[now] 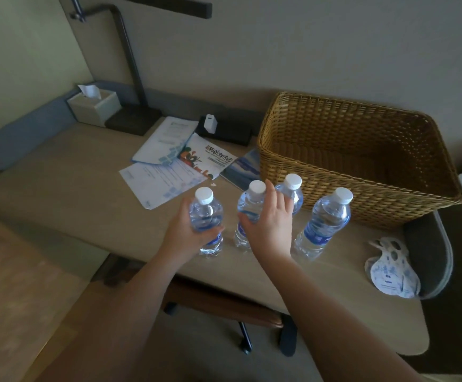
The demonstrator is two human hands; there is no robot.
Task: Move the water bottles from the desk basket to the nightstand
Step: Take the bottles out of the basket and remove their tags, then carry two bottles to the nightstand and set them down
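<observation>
Several clear water bottles with white caps stand upright on the desk (86,194), in front of the wicker basket (362,199). My left hand (185,232) is wrapped around the leftmost bottle (206,216). My right hand (268,224) curls around the second bottle (252,199), thumb on its left side, fingers behind it. A third bottle (292,188) stands just behind my right fingers, close to the basket. The fourth bottle (323,224) stands free at the right. The inside of the basket shows no bottles. No nightstand is in view.
Leaflets and papers (166,158) lie at the desk's middle, with a white charger (210,124) on a dark block behind them. A tissue box (94,106) and a lamp base (133,119) sit at the back left. A door hanger card (392,271) lies at the right edge. A chair (224,304) stands under the desk.
</observation>
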